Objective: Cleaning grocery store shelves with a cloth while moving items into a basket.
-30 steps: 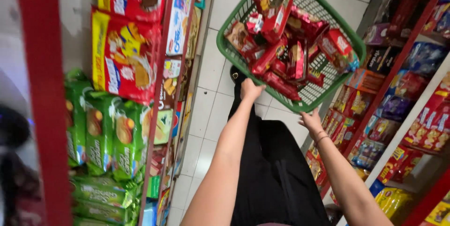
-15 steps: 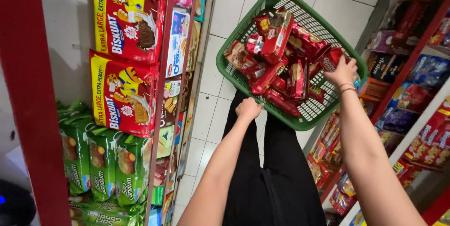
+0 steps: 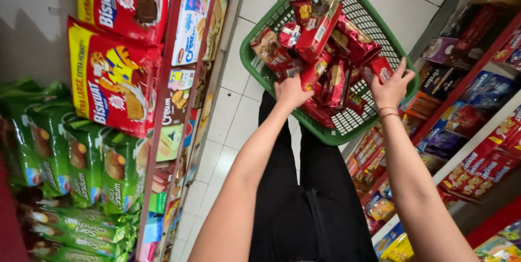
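I see a green basket (image 3: 271, 80) in front of me, above the floor, w/ both hands at its near side. The basket is tilted, its open side turned toward the camera, and it is full of red snack packs (image 3: 320, 31) piled one over another.

The left hand (image 3: 291, 92) is at the near left part of the basket, fingers curled in among the packs. It looks closed on a pack or on the rim, but I cannot tell which, because the back of the hand hides the fingers. The right hand (image 3: 392, 85) is at the near right rim, fingers spread and bent, touching a red pack (image 3: 378, 68) at the edge. If it really grips that pack I cannot tell. There is a thin bracelet on this wrist.

So the basket is between the two hands and a bit beyond them, packs just under the fingertips.

Below the arms are black trousers (image 3: 315, 213) and a white tiled floor (image 3: 239, 121). On the left, a shelf w/ big red-yellow biscuit bags (image 3: 111, 80) and green packs (image 3: 81, 159). On the right, shelves (image 3: 461, 148) w/ mixed red and purple boxes, near the right arm.
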